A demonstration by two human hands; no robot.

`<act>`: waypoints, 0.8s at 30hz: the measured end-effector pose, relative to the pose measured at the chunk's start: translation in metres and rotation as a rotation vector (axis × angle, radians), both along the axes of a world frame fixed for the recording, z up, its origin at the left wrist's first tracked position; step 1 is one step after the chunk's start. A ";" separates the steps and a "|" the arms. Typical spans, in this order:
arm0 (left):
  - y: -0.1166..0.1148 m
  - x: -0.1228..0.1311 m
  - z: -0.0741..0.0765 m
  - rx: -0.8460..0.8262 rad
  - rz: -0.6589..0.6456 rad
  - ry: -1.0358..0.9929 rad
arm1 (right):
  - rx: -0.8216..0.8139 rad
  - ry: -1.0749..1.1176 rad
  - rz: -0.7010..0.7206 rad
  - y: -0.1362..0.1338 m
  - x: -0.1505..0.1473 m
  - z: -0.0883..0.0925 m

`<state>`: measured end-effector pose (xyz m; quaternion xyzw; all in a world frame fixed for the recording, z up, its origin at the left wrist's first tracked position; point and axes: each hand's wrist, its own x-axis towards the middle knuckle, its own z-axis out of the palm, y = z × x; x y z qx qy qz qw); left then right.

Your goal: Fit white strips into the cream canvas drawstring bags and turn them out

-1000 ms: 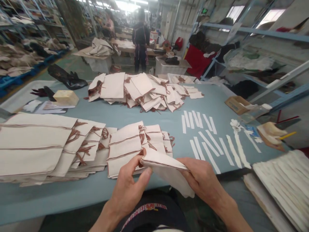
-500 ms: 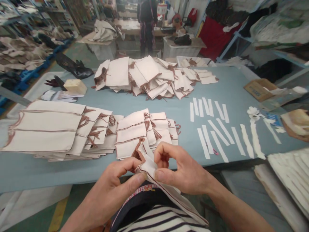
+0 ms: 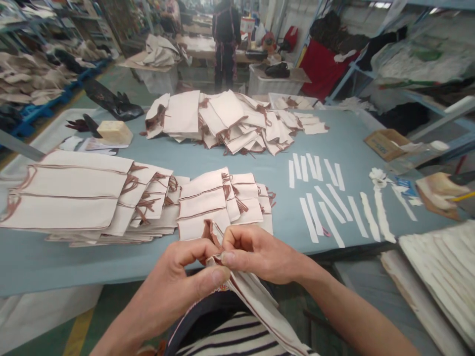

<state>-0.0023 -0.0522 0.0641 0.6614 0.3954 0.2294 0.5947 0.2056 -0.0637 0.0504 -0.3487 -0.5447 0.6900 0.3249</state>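
Observation:
A cream fabric panel with brown edging (image 3: 256, 301) hangs from my two hands and trails down over my striped top. My left hand (image 3: 189, 274) is closed, pinching the panel's upper edge between thumb and fingers. Right beside it, my right hand (image 3: 260, 253) is also closed on the same edge, its fingertips close to the left ones. A brown fold of the panel sticks up between and behind the fingers. Just past my hands lies a stack of similar cream panels (image 3: 202, 200) with brown seams and loose brown strands.
A larger panel stack (image 3: 74, 198) lies left on the blue-green table (image 3: 156, 269). A loose panel heap (image 3: 226, 111) spans the back. White strips (image 3: 330, 235) lie in rows at the right, near a cardboard box (image 3: 386, 144). A person (image 3: 225, 44) stands beyond.
My right hand has moved left and closed on the panel's edge next to my left hand. The panel is now bunched narrower. The view has shifted slightly to the right.

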 end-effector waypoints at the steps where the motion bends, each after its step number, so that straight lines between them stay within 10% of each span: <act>1: 0.000 0.000 -0.002 0.012 0.004 0.006 | 0.034 -0.058 -0.040 -0.003 0.000 -0.001; 14: -0.009 0.003 -0.018 0.185 0.063 -0.012 | 0.455 -0.764 -0.389 -0.039 -0.011 0.014; 24: -0.017 0.024 -0.069 0.362 0.250 0.128 | -0.015 -0.537 -0.561 -0.051 -0.037 -0.061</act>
